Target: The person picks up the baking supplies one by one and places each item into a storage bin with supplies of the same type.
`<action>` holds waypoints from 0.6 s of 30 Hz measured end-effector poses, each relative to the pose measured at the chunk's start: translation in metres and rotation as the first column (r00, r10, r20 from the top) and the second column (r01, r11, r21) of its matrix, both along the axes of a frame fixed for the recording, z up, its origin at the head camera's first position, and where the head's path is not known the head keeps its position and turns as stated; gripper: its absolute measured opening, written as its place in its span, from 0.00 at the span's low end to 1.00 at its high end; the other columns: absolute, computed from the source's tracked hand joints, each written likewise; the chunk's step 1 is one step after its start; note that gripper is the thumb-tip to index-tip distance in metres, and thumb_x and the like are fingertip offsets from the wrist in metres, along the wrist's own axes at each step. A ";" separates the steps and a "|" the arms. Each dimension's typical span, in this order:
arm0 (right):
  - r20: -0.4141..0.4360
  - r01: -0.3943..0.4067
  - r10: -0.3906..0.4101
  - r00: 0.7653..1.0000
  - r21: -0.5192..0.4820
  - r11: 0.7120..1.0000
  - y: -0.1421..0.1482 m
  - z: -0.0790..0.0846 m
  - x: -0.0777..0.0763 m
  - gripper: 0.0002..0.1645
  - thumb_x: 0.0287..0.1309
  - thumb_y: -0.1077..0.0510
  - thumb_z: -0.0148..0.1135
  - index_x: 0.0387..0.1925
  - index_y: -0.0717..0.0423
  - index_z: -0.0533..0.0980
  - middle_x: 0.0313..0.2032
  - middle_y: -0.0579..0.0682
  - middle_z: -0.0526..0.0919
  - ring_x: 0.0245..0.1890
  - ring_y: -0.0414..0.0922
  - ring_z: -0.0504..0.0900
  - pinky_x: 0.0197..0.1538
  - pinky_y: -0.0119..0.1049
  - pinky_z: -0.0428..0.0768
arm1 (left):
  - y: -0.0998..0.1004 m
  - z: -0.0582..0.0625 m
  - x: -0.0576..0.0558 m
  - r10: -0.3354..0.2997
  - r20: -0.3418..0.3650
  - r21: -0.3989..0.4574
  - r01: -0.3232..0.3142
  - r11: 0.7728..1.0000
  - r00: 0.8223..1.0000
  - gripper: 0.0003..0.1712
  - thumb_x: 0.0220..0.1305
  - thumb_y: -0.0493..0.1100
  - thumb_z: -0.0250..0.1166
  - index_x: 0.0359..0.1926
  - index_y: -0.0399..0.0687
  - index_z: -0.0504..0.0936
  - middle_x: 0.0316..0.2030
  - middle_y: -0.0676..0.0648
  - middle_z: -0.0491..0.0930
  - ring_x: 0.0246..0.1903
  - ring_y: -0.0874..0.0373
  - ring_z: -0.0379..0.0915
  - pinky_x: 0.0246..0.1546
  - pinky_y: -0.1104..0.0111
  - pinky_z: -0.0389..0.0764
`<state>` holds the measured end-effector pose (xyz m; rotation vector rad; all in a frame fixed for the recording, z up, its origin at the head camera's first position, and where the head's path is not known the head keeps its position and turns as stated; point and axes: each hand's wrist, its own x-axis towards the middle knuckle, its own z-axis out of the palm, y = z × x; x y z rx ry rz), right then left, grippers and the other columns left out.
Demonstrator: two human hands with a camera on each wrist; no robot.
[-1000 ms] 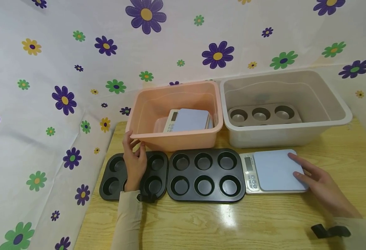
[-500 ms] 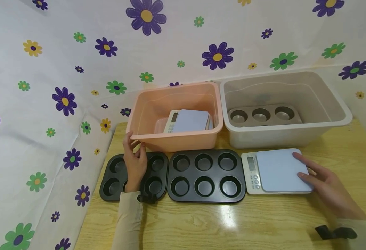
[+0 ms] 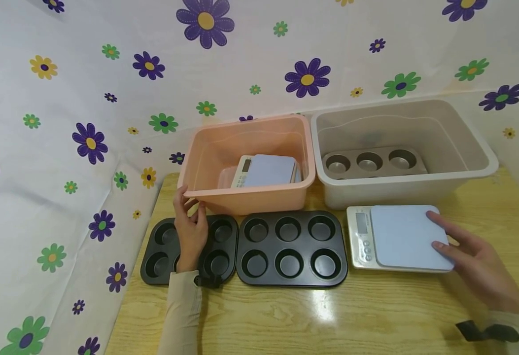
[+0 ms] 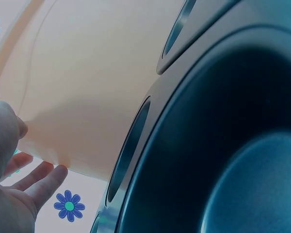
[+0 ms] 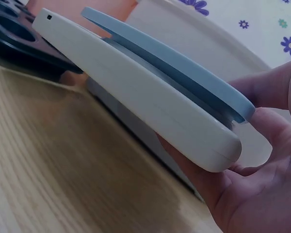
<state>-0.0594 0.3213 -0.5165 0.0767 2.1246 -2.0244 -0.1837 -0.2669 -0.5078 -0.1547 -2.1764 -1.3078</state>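
Observation:
My right hand (image 3: 476, 261) grips the right side of a white kitchen scale (image 3: 361, 246) with a pale blue platform. Fingers lie on the platform's edge and others go under the body. In the right wrist view the scale (image 5: 136, 102) is tilted and raised off the table. My left hand (image 3: 190, 229) holds the front left corner of a peach plastic bin (image 3: 250, 203), fingertips at its rim. That hand (image 4: 19, 179) shows at the bin's edge in the left wrist view. Another scale (image 3: 270, 170) lies inside the peach bin.
A beige bin (image 3: 401, 190) stands right of the peach one, with a brown muffin pan (image 3: 356, 171) inside. Two black muffin pans, the middle one (image 3: 273, 249) and the left one (image 3: 148, 246) partly under my left arm, lie before the bins on the wooden table (image 3: 286, 320).
The right hand has lifted the scale from beside the middle muffin pan and carried it slightly right. The left hand stays at the peach bin's corner.

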 end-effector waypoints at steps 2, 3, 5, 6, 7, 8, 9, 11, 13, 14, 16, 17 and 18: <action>0.008 0.005 -0.005 1.000 0.003 1.000 0.000 0.003 0.001 0.40 0.85 0.61 0.52 0.88 0.38 0.54 0.88 0.27 0.36 0.77 0.20 0.53 0.53 0.12 0.80 | 0.000 0.000 0.000 0.001 0.002 0.001 -0.001 1.000 1.000 0.36 0.76 0.24 0.59 0.79 0.42 0.61 0.67 0.25 0.72 0.62 0.31 0.81 0.57 0.39 0.83; 0.010 0.006 -0.006 1.000 0.006 1.000 -0.001 0.004 0.001 0.40 0.85 0.62 0.52 0.88 0.38 0.54 0.88 0.27 0.36 0.75 0.19 0.55 0.53 0.12 0.81 | -0.001 0.000 0.000 0.001 0.004 0.002 -0.001 1.000 1.000 0.36 0.76 0.24 0.60 0.79 0.43 0.61 0.67 0.26 0.73 0.62 0.32 0.81 0.57 0.40 0.84; 0.008 0.004 -0.004 1.000 0.008 1.000 -0.002 0.008 0.001 0.41 0.85 0.62 0.52 0.88 0.37 0.53 0.88 0.27 0.37 0.73 0.18 0.56 0.52 0.12 0.81 | -0.002 -0.001 0.000 -0.003 0.007 0.003 0.003 1.000 1.000 0.37 0.77 0.26 0.60 0.80 0.45 0.61 0.68 0.27 0.73 0.62 0.33 0.82 0.57 0.43 0.85; 0.007 0.002 -0.002 1.000 0.015 1.000 -0.003 0.009 0.001 0.41 0.85 0.62 0.52 0.88 0.37 0.53 0.88 0.26 0.37 0.73 0.18 0.56 0.52 0.12 0.81 | -0.003 -0.001 0.000 -0.007 0.010 0.004 0.007 1.000 1.000 0.37 0.77 0.26 0.61 0.80 0.47 0.61 0.68 0.28 0.73 0.62 0.34 0.82 0.57 0.44 0.85; 0.008 0.000 0.000 1.000 0.019 1.000 -0.004 0.011 0.001 0.41 0.85 0.61 0.52 0.88 0.36 0.53 0.88 0.26 0.37 0.75 0.19 0.54 0.52 0.12 0.81 | -0.004 -0.002 0.000 -0.011 0.011 0.006 0.011 1.000 1.000 0.37 0.77 0.27 0.61 0.80 0.48 0.61 0.69 0.30 0.74 0.62 0.35 0.82 0.58 0.45 0.85; 0.008 -0.003 0.003 1.000 0.025 1.000 -0.005 0.013 0.001 0.41 0.85 0.61 0.52 0.89 0.36 0.52 0.88 0.25 0.37 0.77 0.20 0.52 0.52 0.11 0.81 | -0.005 -0.003 -0.001 -0.015 0.011 0.009 0.015 1.000 1.000 0.37 0.77 0.28 0.62 0.81 0.49 0.62 0.69 0.31 0.74 0.63 0.36 0.82 0.58 0.45 0.86; 0.008 -0.005 0.005 1.000 0.030 1.000 -0.006 0.014 0.001 0.41 0.85 0.61 0.52 0.89 0.36 0.52 0.88 0.25 0.37 0.79 0.21 0.51 0.52 0.11 0.80 | -0.006 -0.005 -0.001 -0.020 0.010 0.012 0.020 1.000 1.000 0.37 0.77 0.29 0.62 0.81 0.50 0.62 0.69 0.31 0.74 0.63 0.37 0.82 0.58 0.46 0.86; -0.006 -0.018 0.018 1.000 0.044 0.999 -0.008 0.017 0.002 0.41 0.85 0.61 0.52 0.89 0.37 0.52 0.88 0.26 0.38 0.82 0.24 0.47 0.53 0.11 0.80 | -0.008 -0.006 -0.001 -0.026 0.005 0.014 0.026 1.000 1.000 0.37 0.78 0.29 0.62 0.81 0.51 0.62 0.69 0.32 0.75 0.63 0.37 0.82 0.58 0.46 0.86; -0.020 -0.029 0.030 0.999 0.047 0.998 -0.010 0.019 0.002 0.41 0.85 0.62 0.52 0.89 0.38 0.51 0.88 0.26 0.39 0.82 0.23 0.48 0.54 0.10 0.80 | -0.009 -0.007 -0.001 -0.030 0.000 0.011 0.030 0.999 1.000 0.37 0.78 0.30 0.62 0.81 0.52 0.62 0.69 0.33 0.75 0.63 0.37 0.83 0.58 0.46 0.86; -0.028 -0.035 0.037 0.999 0.048 0.998 -0.011 0.020 0.002 0.41 0.85 0.63 0.52 0.89 0.38 0.51 0.88 0.27 0.39 0.81 0.21 0.50 0.55 0.10 0.79 | -0.009 -0.007 -0.001 -0.032 -0.002 0.009 0.032 0.999 0.999 0.37 0.78 0.30 0.62 0.81 0.52 0.62 0.69 0.33 0.75 0.63 0.37 0.83 0.59 0.46 0.86; -0.039 -0.046 0.048 0.998 0.052 0.998 -0.012 0.022 0.002 0.42 0.85 0.63 0.51 0.89 0.39 0.51 0.88 0.27 0.40 0.80 0.20 0.51 0.55 0.10 0.79 | -0.009 -0.007 -0.001 -0.033 -0.004 0.004 0.033 0.999 0.999 0.37 0.78 0.30 0.61 0.81 0.51 0.62 0.70 0.33 0.75 0.63 0.37 0.83 0.59 0.46 0.86; -0.042 -0.051 0.053 0.998 0.050 0.997 -0.013 0.023 0.002 0.42 0.85 0.64 0.51 0.89 0.40 0.51 0.88 0.28 0.39 0.80 0.20 0.51 0.55 0.11 0.79 | -0.009 -0.007 -0.002 -0.031 -0.003 0.003 0.031 1.000 1.000 0.37 0.78 0.29 0.61 0.81 0.50 0.62 0.70 0.32 0.75 0.63 0.37 0.83 0.58 0.47 0.86; -0.042 -0.054 0.057 0.997 0.071 0.996 -0.014 0.025 0.002 0.42 0.85 0.63 0.51 0.89 0.39 0.50 0.88 0.27 0.38 0.79 0.20 0.51 0.55 0.11 0.80 | -0.009 -0.007 -0.002 -0.032 -0.004 0.003 0.032 0.999 0.999 0.37 0.78 0.29 0.61 0.81 0.50 0.62 0.70 0.32 0.75 0.63 0.36 0.83 0.58 0.47 0.86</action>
